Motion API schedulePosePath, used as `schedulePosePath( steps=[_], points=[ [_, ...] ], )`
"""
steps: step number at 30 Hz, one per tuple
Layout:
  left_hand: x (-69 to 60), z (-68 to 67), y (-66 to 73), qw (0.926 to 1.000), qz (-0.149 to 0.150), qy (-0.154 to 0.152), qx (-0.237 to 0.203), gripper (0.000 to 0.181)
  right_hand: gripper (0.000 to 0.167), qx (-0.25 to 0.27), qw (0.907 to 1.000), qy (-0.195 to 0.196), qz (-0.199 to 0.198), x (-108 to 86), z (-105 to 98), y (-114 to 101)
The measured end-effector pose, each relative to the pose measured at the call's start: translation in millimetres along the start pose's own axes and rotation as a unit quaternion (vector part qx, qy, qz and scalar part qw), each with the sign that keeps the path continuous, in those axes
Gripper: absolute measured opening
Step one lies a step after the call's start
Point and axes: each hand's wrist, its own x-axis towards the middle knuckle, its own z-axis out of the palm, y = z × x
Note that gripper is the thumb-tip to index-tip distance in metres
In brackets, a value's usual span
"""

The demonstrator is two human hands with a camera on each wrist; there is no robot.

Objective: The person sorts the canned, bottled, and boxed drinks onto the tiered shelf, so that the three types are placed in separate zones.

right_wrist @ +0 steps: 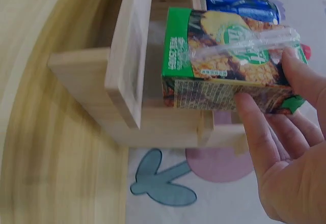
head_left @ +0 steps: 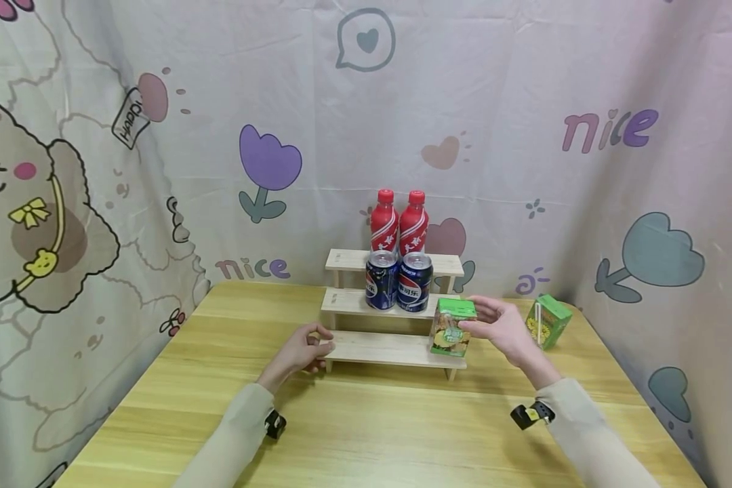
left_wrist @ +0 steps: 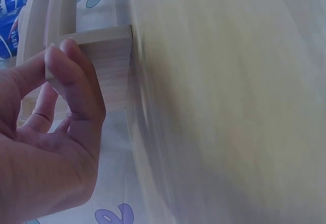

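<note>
My right hand grips a green pineapple juice box by its upper part, thumb on one face and fingers on another. The box is upright at the right end of the lowest tier of a three-tier wooden shelf; I cannot tell whether its base touches the board. In the right wrist view a wrapped straw runs along the juice box. My left hand pinches the left end of the lowest board, its thumb and fingers bent about the corner in the left wrist view.
Two blue Pepsi cans stand side by side on the middle tier. Behind them, two red bottles stand on the top tier. Another green drink box stands on the wooden table at the right. A printed cloth hangs behind.
</note>
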Motion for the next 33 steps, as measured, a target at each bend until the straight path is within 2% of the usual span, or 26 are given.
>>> schedulePosePath(
  steps=[16, 23, 28, 33],
  points=[
    [-0.1, -0.2, 0.0, 1.0, 0.0, -0.004, -0.004, 0.03, 0.065, 0.037, 0.9993, 0.012, -0.002, 4.6, 33.9, -1.5],
    [-2.3, 2.7, 6.5, 1.0, 0.004, -0.004, -0.002, 0.031, 0.064, 0.037, 0.999, 0.019, 0.012, 4.2, 46.3, -2.1],
    [-1.2, 3.8, 5.4, 1.0, 0.002, -0.004, 0.002, 0.028, 0.063, 0.034, 0.999, 0.019, 0.023, 4.1, 57.3, -5.6],
    [1.2, 2.1, 0.3, 1.0, -0.003, 0.005, 0.002, 0.025, 0.059, 0.034, 0.9992, 0.017, 0.015, 6.7, 69.9, -7.7]
  ],
)
